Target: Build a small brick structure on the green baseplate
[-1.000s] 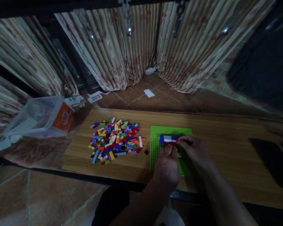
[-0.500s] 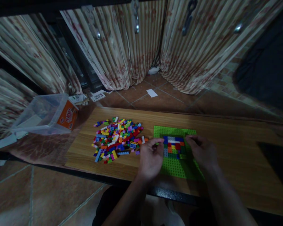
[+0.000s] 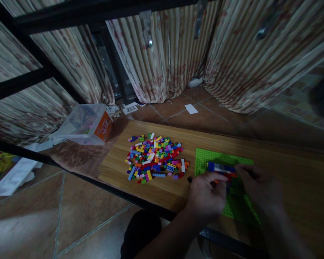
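A green studded baseplate [image 3: 202, 156] lies on the wooden table, carrying a patch of joined toy bricks [image 3: 218, 167] in blue, white, red, orange and other colours. Over the left and front part of that patch is my left hand [image 3: 206, 194], fingers bent into a pinch; whatever is between the fingertips is too blurred to make out. At the patch's right edge my right hand [image 3: 261, 187] has thumb and finger drawn together, and the tips are too dark to show what they hold. Both hands hide part of the brickwork.
Left of the baseplate a heap of loose bricks [image 3: 156, 156] spreads over the table [image 3: 113, 158], a white brick [image 3: 183, 165] at its right side. Beyond the table's left end stands a clear plastic bin [image 3: 81, 124]. Striped curtains [image 3: 162, 57] hang behind.
The view has swung left, so the table appears farther right. My left hand has moved from the patch's left side to over the bricks. My right hand stays by its right edge.
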The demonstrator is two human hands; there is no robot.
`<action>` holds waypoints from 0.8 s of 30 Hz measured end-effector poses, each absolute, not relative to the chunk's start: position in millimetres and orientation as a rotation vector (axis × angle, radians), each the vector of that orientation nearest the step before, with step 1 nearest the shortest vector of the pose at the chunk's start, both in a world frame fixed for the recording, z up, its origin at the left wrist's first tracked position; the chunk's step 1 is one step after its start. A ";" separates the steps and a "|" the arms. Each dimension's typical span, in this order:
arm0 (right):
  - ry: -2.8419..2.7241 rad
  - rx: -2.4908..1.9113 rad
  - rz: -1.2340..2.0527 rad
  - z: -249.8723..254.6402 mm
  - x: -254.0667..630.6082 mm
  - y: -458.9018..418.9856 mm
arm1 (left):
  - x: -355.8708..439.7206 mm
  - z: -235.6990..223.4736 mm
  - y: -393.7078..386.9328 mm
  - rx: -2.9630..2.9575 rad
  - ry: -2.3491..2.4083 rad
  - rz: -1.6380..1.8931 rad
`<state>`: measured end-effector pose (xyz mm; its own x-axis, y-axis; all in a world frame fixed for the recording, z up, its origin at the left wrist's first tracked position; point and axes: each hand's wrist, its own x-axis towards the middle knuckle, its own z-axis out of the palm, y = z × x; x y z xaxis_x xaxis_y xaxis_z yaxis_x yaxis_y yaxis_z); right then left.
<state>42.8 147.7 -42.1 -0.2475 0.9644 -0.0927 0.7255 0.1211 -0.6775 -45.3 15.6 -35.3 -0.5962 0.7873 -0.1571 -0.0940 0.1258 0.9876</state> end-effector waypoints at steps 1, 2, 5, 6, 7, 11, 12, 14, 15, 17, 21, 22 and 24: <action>-2.046 -1.646 0.886 -42.2 42.6 147.9 | -45.9 -35.2 14.9 0.685 1.699 1.546; -2.053 -1.649 0.883 -42.7 42.6 148.2 | -46.3 -35.3 14.3 0.694 1.707 1.530; -2.080 -1.642 0.853 -45.7 43.3 150.0 | -46.2 -36.2 12.7 0.703 1.712 1.491; -2.087 -1.644 0.844 -46.9 43.7 150.5 | -45.8 -36.7 12.3 0.704 1.708 1.484; -2.099 -1.644 0.837 -47.9 43.9 150.9 | -45.4 -37.1 12.1 0.705 1.708 1.482; -2.137 -1.658 0.793 -48.3 43.6 151.0 | -44.2 -38.4 12.3 0.724 1.722 1.478; -2.138 -1.664 0.786 -47.7 43.2 150.8 | -44.1 -38.7 12.6 0.732 1.731 1.478; -2.125 -1.677 0.794 -46.7 42.9 150.5 | -44.0 -39.4 13.1 0.751 1.744 1.487; -2.120 -1.679 0.805 -46.4 42.9 150.6 | -43.8 -40.0 13.3 0.760 1.745 1.493; -2.120 -1.670 0.821 -46.2 43.4 150.8 | -43.1 -41.5 13.6 0.758 1.733 1.500; -2.136 -1.669 0.829 -46.3 44.6 151.1 | -41.3 -43.7 13.6 0.769 1.730 1.506; -2.134 -1.670 0.826 -46.1 44.5 151.0 | -41.2 -43.6 13.6 0.775 1.736 1.501; -2.128 -1.675 0.828 -45.3 43.9 150.8 | -41.9 -42.2 13.5 0.776 1.746 1.481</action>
<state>43.9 150.8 -45.3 -0.2695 0.9569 -0.1082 0.7786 0.1504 -0.6092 -41.9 13.5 -42.2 -0.5690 0.8114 -0.1341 -0.0002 0.1630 0.9866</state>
